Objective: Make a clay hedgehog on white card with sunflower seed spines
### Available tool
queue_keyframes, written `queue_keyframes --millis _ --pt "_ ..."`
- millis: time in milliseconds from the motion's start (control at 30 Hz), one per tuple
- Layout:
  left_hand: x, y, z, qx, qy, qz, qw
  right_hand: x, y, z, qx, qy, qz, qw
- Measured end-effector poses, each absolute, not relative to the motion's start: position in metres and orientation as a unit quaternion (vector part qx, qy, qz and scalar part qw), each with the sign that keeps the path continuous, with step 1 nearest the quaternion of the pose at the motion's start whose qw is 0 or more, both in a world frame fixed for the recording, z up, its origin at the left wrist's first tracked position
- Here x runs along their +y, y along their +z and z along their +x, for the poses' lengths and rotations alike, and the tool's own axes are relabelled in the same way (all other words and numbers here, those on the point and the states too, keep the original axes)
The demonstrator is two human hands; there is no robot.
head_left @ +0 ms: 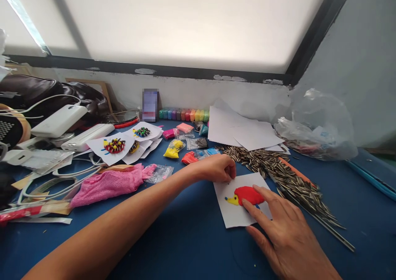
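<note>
A white paper card (230, 217) lies on the blue tabletop, bearing a flat clay hedgehog (248, 195) with a red body, a yellow face and a blue nose. My right hand (283, 228) rests over the card's right side, fingers spread, index and middle fingertips touching the red clay. At the card's upper left edge is my left hand (220, 168), its fingers curled in; whatever they hold, if anything, is hidden. A tiny dark speck shows on the paper just below them. Striped sunflower seeds (293, 189) are heaped behind and right of the card.
Blank paper sheets (241, 127) and a plastic bag (318, 127) lie at the back. Small packets of clay (173, 149) sit left of centre. Finished hedgehog cards (102, 148), a pink cloth (111, 184), cables and white power banks (58, 121) crowd the left. Metal tweezers (337, 235) lie beside the seeds.
</note>
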State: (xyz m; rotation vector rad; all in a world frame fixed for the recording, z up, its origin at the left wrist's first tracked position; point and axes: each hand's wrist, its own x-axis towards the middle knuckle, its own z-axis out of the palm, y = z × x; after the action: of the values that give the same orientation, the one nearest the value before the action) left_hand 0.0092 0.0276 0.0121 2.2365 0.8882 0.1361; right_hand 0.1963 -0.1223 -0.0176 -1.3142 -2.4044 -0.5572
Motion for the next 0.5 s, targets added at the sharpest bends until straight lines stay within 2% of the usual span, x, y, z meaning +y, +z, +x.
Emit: queue_keyframes --millis 333,500 --pt "0.031 0.009 0.009 0.334 0.060 0.862 0.376 -0.114 -0.014 0.196 -0.847 -0.180 -0.467 0.177" --pt "0.037 0.009 0.006 0.333 0.069 0.819 0.463 -0.097 0.004 0.192 -0.849 -0.095 -0.481 0.199"
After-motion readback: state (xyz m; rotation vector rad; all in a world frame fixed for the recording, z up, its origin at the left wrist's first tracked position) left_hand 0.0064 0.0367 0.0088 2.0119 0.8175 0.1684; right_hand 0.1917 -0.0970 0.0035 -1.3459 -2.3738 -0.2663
